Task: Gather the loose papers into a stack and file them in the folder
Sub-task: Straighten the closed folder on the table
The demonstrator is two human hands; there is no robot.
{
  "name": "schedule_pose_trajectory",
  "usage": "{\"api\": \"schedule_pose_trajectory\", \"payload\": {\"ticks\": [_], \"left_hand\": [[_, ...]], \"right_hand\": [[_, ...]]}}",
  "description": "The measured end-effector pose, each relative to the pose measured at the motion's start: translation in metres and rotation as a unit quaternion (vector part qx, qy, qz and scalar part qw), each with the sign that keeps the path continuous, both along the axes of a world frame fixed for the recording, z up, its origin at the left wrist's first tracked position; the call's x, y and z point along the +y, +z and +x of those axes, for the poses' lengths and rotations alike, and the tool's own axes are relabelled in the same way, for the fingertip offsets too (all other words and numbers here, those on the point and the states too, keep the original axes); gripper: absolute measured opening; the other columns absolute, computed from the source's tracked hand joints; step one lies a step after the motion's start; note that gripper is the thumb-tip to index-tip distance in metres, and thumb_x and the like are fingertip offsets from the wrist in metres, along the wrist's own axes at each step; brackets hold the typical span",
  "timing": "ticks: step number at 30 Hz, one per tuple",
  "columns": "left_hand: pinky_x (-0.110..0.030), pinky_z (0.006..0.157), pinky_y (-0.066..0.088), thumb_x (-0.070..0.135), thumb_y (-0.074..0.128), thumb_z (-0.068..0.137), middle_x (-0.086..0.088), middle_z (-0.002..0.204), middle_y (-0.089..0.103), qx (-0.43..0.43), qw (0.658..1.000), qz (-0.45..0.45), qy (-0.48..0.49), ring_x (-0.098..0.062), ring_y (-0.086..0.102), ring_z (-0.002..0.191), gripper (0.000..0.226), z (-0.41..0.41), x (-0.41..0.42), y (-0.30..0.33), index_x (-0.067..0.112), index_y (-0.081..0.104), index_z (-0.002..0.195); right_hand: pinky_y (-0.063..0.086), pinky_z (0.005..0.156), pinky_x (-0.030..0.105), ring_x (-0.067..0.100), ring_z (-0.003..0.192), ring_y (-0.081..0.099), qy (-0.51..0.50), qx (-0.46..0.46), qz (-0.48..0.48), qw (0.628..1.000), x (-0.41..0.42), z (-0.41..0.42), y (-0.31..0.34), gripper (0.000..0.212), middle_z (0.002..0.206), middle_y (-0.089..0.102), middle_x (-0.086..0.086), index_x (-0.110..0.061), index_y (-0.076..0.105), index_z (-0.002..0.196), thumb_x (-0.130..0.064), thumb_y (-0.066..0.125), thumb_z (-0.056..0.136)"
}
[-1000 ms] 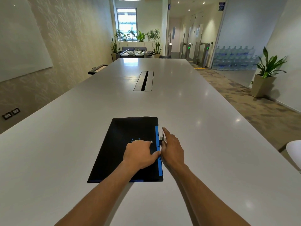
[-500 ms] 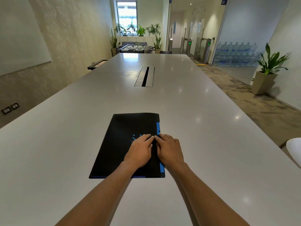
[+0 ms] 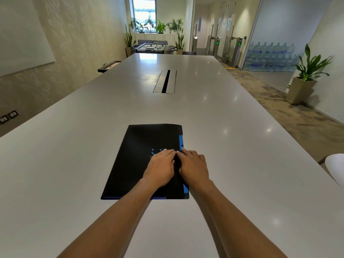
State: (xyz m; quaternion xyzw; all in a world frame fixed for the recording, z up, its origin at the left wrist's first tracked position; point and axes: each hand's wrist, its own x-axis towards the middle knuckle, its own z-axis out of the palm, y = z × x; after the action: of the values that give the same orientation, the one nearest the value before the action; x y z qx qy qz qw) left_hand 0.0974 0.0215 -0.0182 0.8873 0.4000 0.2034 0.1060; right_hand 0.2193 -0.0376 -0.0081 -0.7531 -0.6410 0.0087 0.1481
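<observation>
A black folder [image 3: 137, 161] with a blue strip down its right edge lies closed and flat on the white table [image 3: 74, 146], close to me. Both hands rest palm down on its right half, side by side and touching. My left hand [image 3: 160, 168] lies over the blue printed mark. My right hand [image 3: 193, 167] covers the blue edge strip. The fingers of both hands are stretched flat and grip nothing. No loose papers show; anything inside the folder is hidden.
A metal cable slot [image 3: 165, 81] is set into the table's middle, farther away. A white chair edge [image 3: 335, 170] sits at the right. A potted plant [image 3: 307, 77] stands on the carpet beyond the table's right side.
My right hand came off the table beside the blue edge and onto the folder cover. Both hands now lie flat together. The clasp at the edge is no longer visible.
</observation>
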Motion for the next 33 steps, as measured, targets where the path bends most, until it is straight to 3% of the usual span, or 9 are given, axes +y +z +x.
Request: {"api": "schedule_pose_trajectory", "payload": {"ticks": [7, 11, 13, 16, 19, 22, 28, 31, 33], "left_hand": [[-0.037, 0.116, 0.022, 0.024, 0.042, 0.099, -0.001, 0.149, 0.043, -0.014, 0.999, -0.047, -0.012, -0.018, 0.030, 0.142, 0.043, -0.003, 0.000, 0.001, 0.018, 0.043, 0.141], [-0.029, 0.112, 0.029, 0.015, 0.051, 0.095, -0.001, 0.143, 0.049, -0.140, 0.985, -0.099, 0.004, -0.013, 0.041, 0.134, 0.041, -0.009, -0.006, 0.010, 0.017, 0.050, 0.136], [-0.036, 0.111, 0.034, 0.015, 0.055, 0.093, 0.001, 0.135, 0.055, -0.184, 0.980, -0.045, 0.060, -0.012, 0.048, 0.127, 0.036, -0.013, -0.009, 0.016, 0.019, 0.056, 0.128], [-0.053, 0.115, 0.021, 0.026, 0.057, 0.090, 0.003, 0.137, 0.051, -0.135, 0.968, 0.032, 0.211, -0.016, 0.040, 0.133, 0.034, -0.022, -0.014, 0.022, 0.027, 0.057, 0.124], [-0.065, 0.110, 0.007, 0.038, 0.057, 0.086, -0.003, 0.153, 0.029, -0.067, 0.944, -0.033, 0.321, -0.027, 0.015, 0.145, 0.054, -0.039, -0.013, 0.027, 0.029, 0.041, 0.137], [-0.069, 0.108, 0.012, 0.046, 0.056, 0.084, -0.009, 0.157, 0.018, -0.043, 0.921, -0.131, 0.364, -0.035, 0.007, 0.145, 0.069, -0.059, -0.008, 0.026, 0.026, 0.028, 0.143], [-0.056, 0.103, 0.030, 0.051, 0.061, 0.081, -0.010, 0.147, 0.032, -0.052, 0.918, -0.144, 0.366, -0.034, 0.038, 0.130, 0.072, -0.065, -0.010, 0.032, 0.025, 0.030, 0.142], [-0.053, 0.097, 0.042, 0.047, 0.067, 0.078, -0.008, 0.135, 0.046, -0.159, 0.886, -0.209, 0.381, -0.032, 0.053, 0.114, 0.068, -0.076, 0.001, 0.038, 0.027, 0.037, 0.135], [-0.050, 0.092, 0.048, 0.039, 0.070, 0.077, -0.008, 0.127, 0.052, -0.262, 0.854, -0.257, 0.369, -0.030, 0.057, 0.105, 0.063, -0.082, 0.008, 0.042, 0.024, 0.042, 0.131]], "right_hand": [[0.032, 0.106, 0.042, 0.027, 0.130, 0.042, -0.013, 0.005, -0.036, 0.999, -0.005, -0.007, 0.008, 0.045, 0.145, 0.043, 0.007, -0.024, 0.040, 0.141, -0.026, 0.043, 0.096], [0.043, 0.093, 0.037, 0.024, 0.109, 0.054, -0.082, 0.044, 0.021, 0.995, -0.013, -0.017, 0.009, 0.042, 0.122, 0.058, 0.009, -0.018, 0.047, 0.134, -0.031, 0.046, 0.094], [0.046, 0.086, 0.035, 0.023, 0.103, 0.056, -0.124, 0.081, 0.030, 0.988, -0.017, -0.021, 0.015, 0.043, 0.114, 0.061, 0.008, -0.015, 0.049, 0.129, -0.038, 0.049, 0.093], [0.048, 0.081, 0.034, 0.024, 0.106, 0.058, -0.151, 0.125, -0.013, 0.981, -0.020, -0.023, 0.023, 0.051, 0.118, 0.061, 0.008, -0.015, 0.048, 0.129, -0.048, 0.053, 0.090], [0.044, 0.074, 0.032, 0.025, 0.101, 0.061, -0.149, 0.115, -0.036, 0.981, -0.030, -0.023, 0.028, 0.051, 0.115, 0.062, 0.007, -0.014, 0.049, 0.126, -0.051, 0.051, 0.091], [0.041, 0.068, 0.029, 0.022, 0.095, 0.061, -0.153, 0.109, -0.047, 0.981, -0.039, -0.023, 0.028, 0.048, 0.110, 0.063, 0.006, -0.014, 0.052, 0.118, -0.053, 0.050, 0.091], [0.041, 0.063, 0.028, 0.013, 0.078, 0.052, -0.163, 0.177, -0.062, 0.969, -0.036, -0.023, 0.031, 0.043, 0.098, 0.061, 0.001, -0.016, 0.052, 0.103, -0.056, 0.053, 0.087], [0.051, 0.066, 0.028, 0.011, 0.076, 0.058, -0.186, 0.283, -0.044, 0.940, -0.034, -0.012, 0.025, 0.044, 0.089, 0.061, -0.002, -0.014, 0.056, 0.099, -0.056, 0.057, 0.084], [0.049, 0.062, 0.023, 0.009, 0.076, 0.058, -0.175, 0.357, -0.029, 0.917, -0.034, -0.004, 0.028, 0.040, 0.090, 0.060, -0.003, -0.014, 0.053, 0.103, -0.049, 0.060, 0.086]]}}
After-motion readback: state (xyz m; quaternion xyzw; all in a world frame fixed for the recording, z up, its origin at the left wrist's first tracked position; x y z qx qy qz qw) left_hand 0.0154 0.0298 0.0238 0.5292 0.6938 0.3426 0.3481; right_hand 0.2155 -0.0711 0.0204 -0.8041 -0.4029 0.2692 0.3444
